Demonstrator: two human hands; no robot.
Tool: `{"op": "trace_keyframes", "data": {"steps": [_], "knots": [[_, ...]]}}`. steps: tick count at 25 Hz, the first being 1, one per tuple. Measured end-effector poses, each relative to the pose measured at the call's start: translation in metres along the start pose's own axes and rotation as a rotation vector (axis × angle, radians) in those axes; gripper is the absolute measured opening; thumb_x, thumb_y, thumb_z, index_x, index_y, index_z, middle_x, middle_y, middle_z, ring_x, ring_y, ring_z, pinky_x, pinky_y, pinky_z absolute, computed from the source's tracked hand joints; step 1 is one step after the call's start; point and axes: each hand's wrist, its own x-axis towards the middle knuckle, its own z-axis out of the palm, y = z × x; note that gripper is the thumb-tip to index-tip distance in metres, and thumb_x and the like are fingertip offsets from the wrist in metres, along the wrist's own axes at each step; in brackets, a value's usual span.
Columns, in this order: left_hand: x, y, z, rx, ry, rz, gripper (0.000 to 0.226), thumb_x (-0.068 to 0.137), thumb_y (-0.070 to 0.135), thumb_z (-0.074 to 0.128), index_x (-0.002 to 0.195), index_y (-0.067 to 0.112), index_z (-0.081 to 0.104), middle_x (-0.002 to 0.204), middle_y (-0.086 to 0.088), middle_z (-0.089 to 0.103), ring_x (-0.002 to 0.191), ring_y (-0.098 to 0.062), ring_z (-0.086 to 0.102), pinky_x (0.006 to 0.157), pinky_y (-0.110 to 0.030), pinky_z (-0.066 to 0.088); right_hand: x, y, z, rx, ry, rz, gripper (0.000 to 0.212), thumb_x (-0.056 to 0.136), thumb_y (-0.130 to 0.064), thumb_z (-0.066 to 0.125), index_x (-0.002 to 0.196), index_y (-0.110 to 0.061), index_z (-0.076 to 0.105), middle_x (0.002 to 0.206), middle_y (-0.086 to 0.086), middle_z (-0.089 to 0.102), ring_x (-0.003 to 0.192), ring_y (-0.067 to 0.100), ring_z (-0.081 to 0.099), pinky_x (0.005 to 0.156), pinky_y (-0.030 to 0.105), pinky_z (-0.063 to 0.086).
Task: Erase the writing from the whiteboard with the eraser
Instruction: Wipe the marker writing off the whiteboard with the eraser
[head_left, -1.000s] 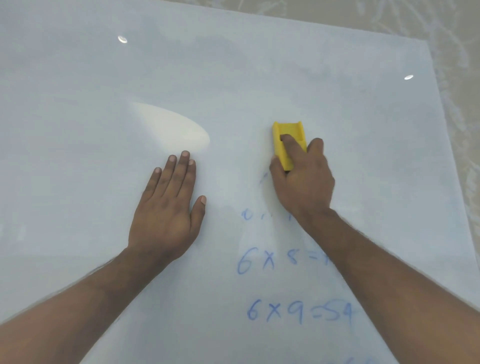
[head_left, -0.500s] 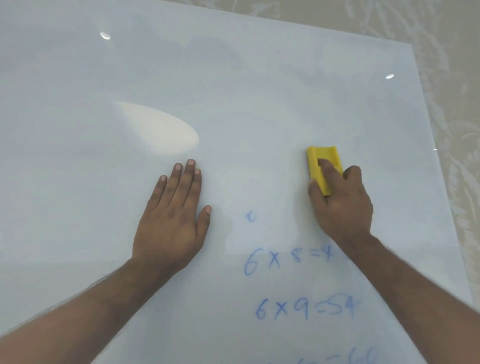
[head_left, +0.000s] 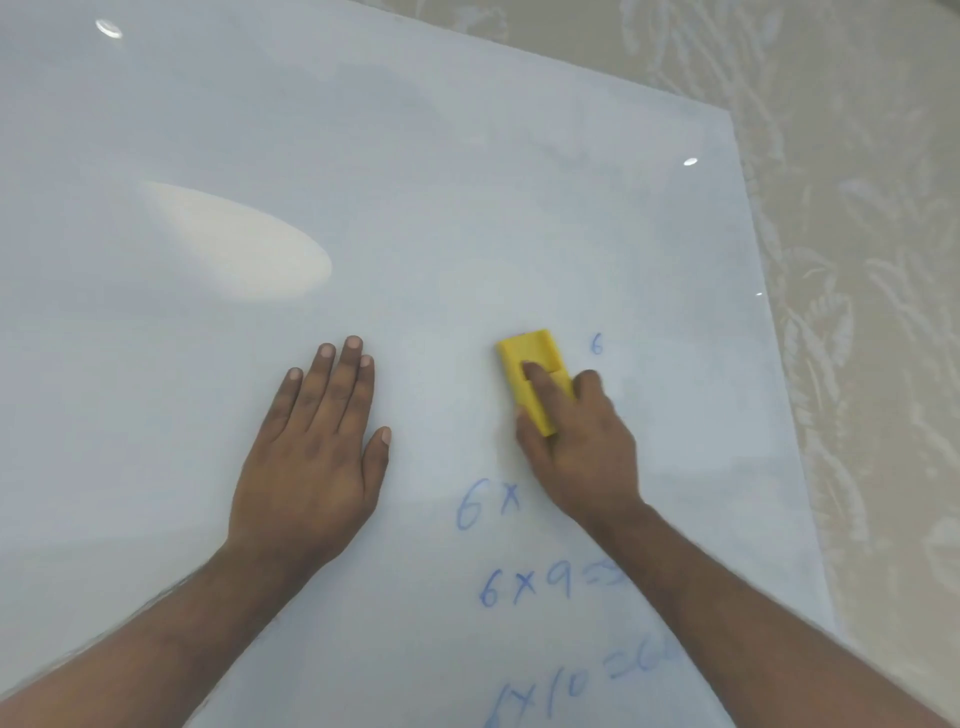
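Eraser pressed to a half-cleaned whiteboard

The whiteboard (head_left: 363, 156) fills most of the view, lying on a pale leaf-patterned surface (head_left: 857, 260) that shows from 12 to 4 o'clock. Blue writing (head_left: 524, 584) runs down the board toward 6 o'clock: a "6 x" line, a "6 x 9 =" line partly covered by the right forearm, and a blurred line below it; a lone "6" (head_left: 597, 344) sits just at 2 o'clock of the eraser. The left hand (head_left: 311, 467) lies flat and released on the board, fingers stretched toward 12 o'clock, holding nothing. The right hand (head_left: 576, 447) grasps the yellow eraser (head_left: 530, 364) near the board's middle, thumb on its left edge and a finger laid along its top, pressing it on the board above the "6 x" line.
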Motion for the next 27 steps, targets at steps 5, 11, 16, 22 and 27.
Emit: {"op": "trace_keyframes", "data": {"steps": [5,11,16,22,27], "knots": [[-0.003,0.005,-0.002,0.018,-0.028,-0.029,0.064,0.104,0.037,0.026,0.158,0.001,0.024,0.168,-0.012,0.02,0.156,-0.029,0.022,0.126,-0.048,0.02,0.039,0.055,-0.01,0.025,0.065,0.338,0.049,0.093,-0.043,0.051,0.141,-0.03,0.043,0.105,0.007,0.04,0.087,0.035,0.056,0.069,0.036,0.043],[-0.002,0.004,0.0,0.031,-0.03,-0.033,0.065,0.104,0.038,0.027,0.158,0.003,0.024,0.169,-0.01,0.019,0.156,-0.027,0.02,0.127,-0.046,0.018,0.033,-0.024,0.015,0.072,0.084,-0.018,0.046,0.09,-0.044,0.054,0.134,-0.031,0.053,0.105,0.012,0.05,0.083,0.032,0.056,0.063,0.037,0.049],[-0.006,0.005,-0.001,0.035,-0.044,-0.058,0.065,0.104,0.04,0.024,0.159,0.005,0.023,0.169,-0.008,0.018,0.157,-0.026,0.018,0.128,-0.046,0.016,0.01,0.023,0.0,0.066,0.035,-0.113,0.047,0.091,-0.048,0.048,0.134,-0.031,0.054,0.098,0.011,0.05,0.079,0.032,0.057,0.061,0.037,0.05],[-0.007,0.009,-0.001,0.061,-0.049,-0.085,0.065,0.103,0.038,0.026,0.159,0.005,0.023,0.169,-0.009,0.018,0.157,-0.027,0.018,0.128,-0.046,0.016,0.059,0.083,-0.006,0.066,0.115,0.237,0.046,0.092,-0.04,0.054,0.137,-0.028,0.05,0.11,0.015,0.045,0.091,0.036,0.055,0.069,0.038,0.044],[-0.009,0.015,-0.002,0.025,-0.048,-0.127,0.065,0.103,0.037,0.027,0.159,0.005,0.022,0.169,-0.008,0.018,0.157,-0.027,0.017,0.128,-0.046,0.015,0.018,-0.008,0.017,0.119,0.117,0.052,0.046,0.089,-0.043,0.057,0.132,-0.029,0.056,0.114,0.017,0.054,0.087,0.036,0.057,0.066,0.038,0.047]]}}
